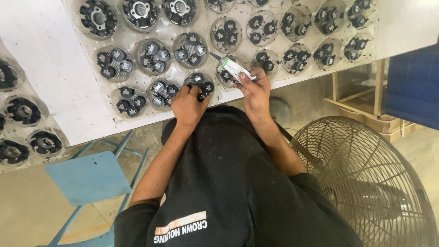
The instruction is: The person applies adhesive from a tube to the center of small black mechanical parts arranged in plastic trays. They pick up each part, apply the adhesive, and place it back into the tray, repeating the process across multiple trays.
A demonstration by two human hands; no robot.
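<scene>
At the near edge of the white table: one clear plastic tray with round pockets, each pocket holding a cluster of small black parts with grey faces.

Left hand: knuckles up, fingers curled closed on a small black part at the pocket nearest the table edge, apparently steadying it there.

Right hand: closed round a small white tube, pinched between thumb and fingers. The tube lies slanted, its dark pointed nozzle aimed up and to the left, over the tray and just beside the pocket the left hand works at; held so, the tip is within easy reach of the part.

Far row of the tray: larger black round pieces with pale centres, one per pocket, kept apart from the small parts.

Left margin: a second tray of similar large black rings, well apart from both hands.

Below the table: a light blue stool to the left, a round wire fan guard to the right, a blue crate and a wooden frame beyond it. The person wears a black shirt, dusted with pale specks.
</scene>
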